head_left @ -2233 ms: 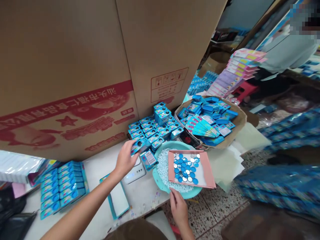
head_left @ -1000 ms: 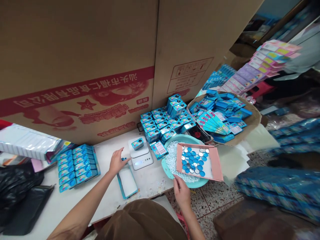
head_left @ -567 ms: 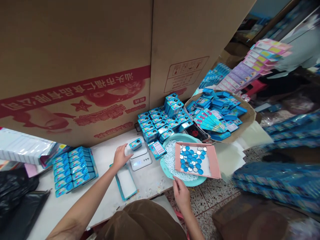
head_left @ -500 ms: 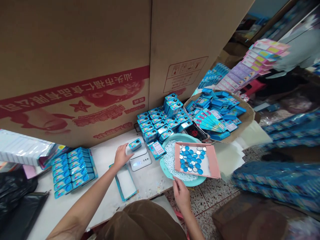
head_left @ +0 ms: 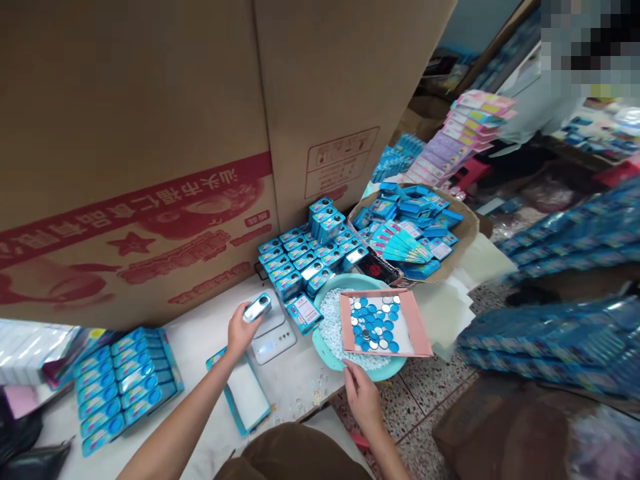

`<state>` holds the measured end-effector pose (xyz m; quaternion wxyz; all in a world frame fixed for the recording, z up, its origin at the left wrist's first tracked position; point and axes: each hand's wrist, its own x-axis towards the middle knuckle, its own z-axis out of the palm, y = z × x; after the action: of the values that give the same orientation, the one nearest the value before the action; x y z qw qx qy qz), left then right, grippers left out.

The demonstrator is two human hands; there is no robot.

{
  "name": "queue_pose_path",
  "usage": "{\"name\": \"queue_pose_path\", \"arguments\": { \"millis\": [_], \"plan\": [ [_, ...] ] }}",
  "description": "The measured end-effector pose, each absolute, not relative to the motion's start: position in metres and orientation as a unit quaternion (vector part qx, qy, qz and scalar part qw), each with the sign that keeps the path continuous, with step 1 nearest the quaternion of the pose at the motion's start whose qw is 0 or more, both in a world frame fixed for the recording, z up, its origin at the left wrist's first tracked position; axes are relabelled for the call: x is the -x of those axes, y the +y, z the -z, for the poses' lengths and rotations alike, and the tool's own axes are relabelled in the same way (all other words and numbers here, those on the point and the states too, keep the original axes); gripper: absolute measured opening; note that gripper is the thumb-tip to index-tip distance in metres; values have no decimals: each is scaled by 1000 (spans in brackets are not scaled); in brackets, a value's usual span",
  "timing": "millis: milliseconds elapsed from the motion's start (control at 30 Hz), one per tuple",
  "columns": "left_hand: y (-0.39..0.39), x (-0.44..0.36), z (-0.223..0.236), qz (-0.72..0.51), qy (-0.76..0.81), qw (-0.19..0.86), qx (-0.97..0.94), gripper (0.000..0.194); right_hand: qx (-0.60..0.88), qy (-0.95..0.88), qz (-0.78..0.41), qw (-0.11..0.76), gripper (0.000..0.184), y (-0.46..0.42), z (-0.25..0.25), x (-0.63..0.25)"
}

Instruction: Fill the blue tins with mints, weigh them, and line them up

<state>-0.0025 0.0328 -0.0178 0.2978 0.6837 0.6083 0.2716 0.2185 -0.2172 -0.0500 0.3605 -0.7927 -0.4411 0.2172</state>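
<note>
My left hand (head_left: 240, 331) is closed on a small blue box (head_left: 258, 307) with a round dark hole in its top. It holds the box over the pan of a white digital scale (head_left: 271, 341). An open blue tray (head_left: 245, 395) with a white inside lies below that wrist. My right hand (head_left: 363, 395) has its fingers pressed together at the near rim of a turquoise basin (head_left: 325, 352); what they hold, if anything, is hidden. White pellets (head_left: 333, 327) fill the basin. A pink carton lid (head_left: 417, 323) with several blue and silver discs (head_left: 373, 327) rests across it.
Rows of blue boxes (head_left: 300, 257) stand behind the scale. A cut-down carton (head_left: 463, 243) of more boxes is at right. A filled display tray (head_left: 127, 383) lies at left. A big cardboard carton (head_left: 150, 100) walls off the back. A person in grey (head_left: 535, 100) is at far right.
The blue box went from the stacked rows onto the scale as my left hand let go of it. Now that hand has hold of it again and has lifted it. My right hand stays by the basin.
</note>
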Motion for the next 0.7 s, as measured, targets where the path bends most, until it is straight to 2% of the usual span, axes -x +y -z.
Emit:
{"name": "queue_pose_path", "arguments": {
  "millis": [100, 233, 333, 467, 700],
  "plan": [
    [15, -7, -34, -348, 512, 243, -747, 31, 793, -428, -206, 381, 31, -207, 53, -223],
    [-6, -36, -77, -342, 423, 247, -802, 32, 796, -413, -197, 396, 31, -193, 52, -228],
    [-12, -60, -77, -310, 408, 271, -815, 27, 794, -411, -194, 404, 30, -186, 49, -230],
    [-9, -79, -66, -296, 411, 286, -813, 33, 798, -398, -178, 417, 29, -189, 48, -232],
    [2, -88, -60, -251, 442, 310, -803, 29, 806, -373, -189, 419, 31, -205, 56, -234]
  ]
}}
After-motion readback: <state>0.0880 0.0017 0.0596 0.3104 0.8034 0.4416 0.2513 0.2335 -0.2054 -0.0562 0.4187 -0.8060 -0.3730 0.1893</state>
